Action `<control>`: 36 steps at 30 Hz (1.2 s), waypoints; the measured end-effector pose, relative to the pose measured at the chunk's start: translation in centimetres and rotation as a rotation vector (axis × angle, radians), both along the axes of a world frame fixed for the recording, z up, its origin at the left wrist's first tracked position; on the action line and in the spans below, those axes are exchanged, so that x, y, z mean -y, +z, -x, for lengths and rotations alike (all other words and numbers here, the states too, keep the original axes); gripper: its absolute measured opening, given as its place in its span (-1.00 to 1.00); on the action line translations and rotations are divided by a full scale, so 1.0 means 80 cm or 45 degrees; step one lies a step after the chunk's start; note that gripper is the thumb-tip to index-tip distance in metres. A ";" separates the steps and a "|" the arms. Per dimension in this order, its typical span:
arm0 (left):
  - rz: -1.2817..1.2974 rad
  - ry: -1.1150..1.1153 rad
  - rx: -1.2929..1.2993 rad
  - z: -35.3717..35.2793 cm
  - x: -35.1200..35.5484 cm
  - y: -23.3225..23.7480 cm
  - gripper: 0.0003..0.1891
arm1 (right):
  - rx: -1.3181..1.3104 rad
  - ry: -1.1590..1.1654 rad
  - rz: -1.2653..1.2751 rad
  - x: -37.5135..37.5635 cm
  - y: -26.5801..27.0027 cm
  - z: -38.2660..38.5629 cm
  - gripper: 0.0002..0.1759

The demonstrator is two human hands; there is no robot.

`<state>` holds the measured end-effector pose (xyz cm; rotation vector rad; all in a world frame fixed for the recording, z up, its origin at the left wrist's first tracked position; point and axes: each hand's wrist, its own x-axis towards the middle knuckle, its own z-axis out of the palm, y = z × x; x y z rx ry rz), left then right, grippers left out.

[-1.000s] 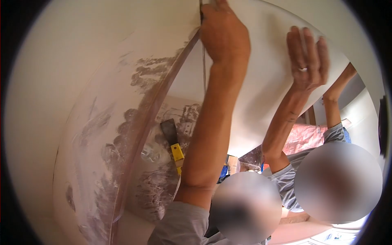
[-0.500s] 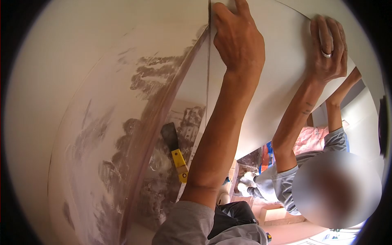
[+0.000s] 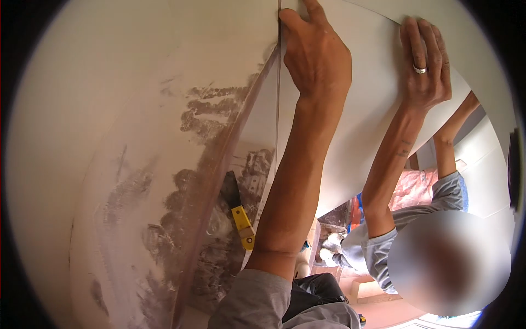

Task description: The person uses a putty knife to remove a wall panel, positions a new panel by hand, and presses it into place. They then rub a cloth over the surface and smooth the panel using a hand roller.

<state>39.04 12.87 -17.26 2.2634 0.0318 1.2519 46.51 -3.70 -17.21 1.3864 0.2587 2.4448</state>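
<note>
Where the lower edge of the frame cuts the grey sleeve (image 3: 249, 299), the person's bare left arm (image 3: 293, 181) begins, and it goes up to the top centre. There the left hand (image 3: 320, 57) is against the pale panel (image 3: 364, 115), just beside its dark long edge (image 3: 278, 93). Its fingers are partly bent, and the tips are partly cut by the frame, so I cannot tell if they grip this edge or only press. The right hand is out of view. The panel takes the upper centre and upper right, and it narrows to a corner below the middle.

To the left of the forearm, near the elbow, is a scraper (image 3: 243, 225) with dark blade and yellow handle, seemingly on a stained surface. Beside it a brown strip (image 3: 211, 181) runs slanting from upper centre to lower left of centre, and the pale surface (image 3: 120, 192) on its left has brown smears.

On the right, a co-worker (image 3: 381, 255) in grey raises both arms. One hand with a ring (image 3: 427, 68) lies on the panel, with the fingers nearly straight. Behind the co-worker is a reddish sheet (image 3: 411, 189).
</note>
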 end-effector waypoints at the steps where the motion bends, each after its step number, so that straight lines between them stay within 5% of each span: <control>1: 0.032 0.025 0.049 -0.009 -0.001 0.000 -0.34 | -0.004 0.003 -0.007 -0.002 -0.001 -0.001 -0.64; 3: 0.096 0.075 0.149 -0.017 -0.003 0.010 -0.34 | -0.007 0.006 -0.006 -0.004 -0.001 -0.004 -0.63; 5: 0.216 -0.243 -0.219 0.015 -0.019 0.033 -0.35 | -0.016 0.000 -0.008 -0.003 -0.001 -0.005 -0.63; 7: 0.232 -0.260 -0.137 0.015 -0.019 0.030 -0.40 | -0.027 0.005 -0.009 -0.003 -0.002 -0.006 -0.62; 9: 0.154 0.025 0.402 -0.038 -0.003 -0.021 -0.48 | -0.061 0.030 -0.026 -0.003 -0.002 -0.001 -0.61; 21: 0.148 -0.093 0.355 -0.036 -0.016 -0.023 -0.44 | -0.140 0.012 0.028 -0.007 -0.002 0.008 -0.65; 25: 0.110 0.000 0.248 -0.032 -0.012 -0.015 -0.45 | -0.270 0.348 0.010 0.004 -0.002 0.010 -0.67; 30: 0.231 0.012 -0.017 0.000 0.005 0.016 -0.50 | -0.685 0.826 -0.200 0.170 0.206 0.168 -0.57; 33: 0.206 0.009 0.143 0.007 -0.007 0.069 -0.51 | -0.959 1.081 -0.590 0.271 0.314 0.265 -0.45; 36: 0.011 -0.179 0.738 -0.011 -0.009 0.151 -0.51 | -1.315 1.253 -0.886 0.304 0.347 0.294 -0.30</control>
